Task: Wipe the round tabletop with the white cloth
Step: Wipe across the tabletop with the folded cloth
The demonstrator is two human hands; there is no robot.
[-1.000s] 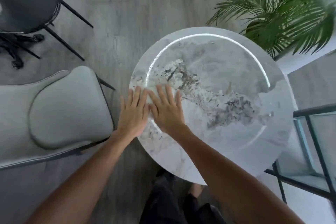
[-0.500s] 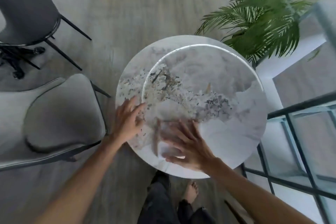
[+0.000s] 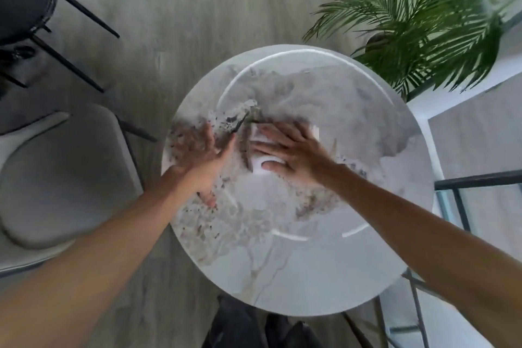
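Note:
The round marble tabletop (image 3: 324,257) fills the middle of the head view, white with grey and brown veining. My right hand (image 3: 293,154) lies flat, fingers spread, pressing the white cloth (image 3: 261,165) onto the table left of its centre. Only small white patches of the cloth show between and beyond the fingers. My left hand (image 3: 202,161) rests flat on the table near its left edge, fingers apart, holding nothing. Motion blur softens both hands.
A light grey upholstered chair (image 3: 62,178) stands close to the table's left edge. A dark chair (image 3: 25,0) is at the far left. A potted palm (image 3: 423,22) overhangs the table's far right. A glass railing with a dark frame (image 3: 477,181) runs along the right.
My right hand has slid the cloth from the table's near edge up toward its middle. My left hand has moved further onto the table. The camera has moved closer.

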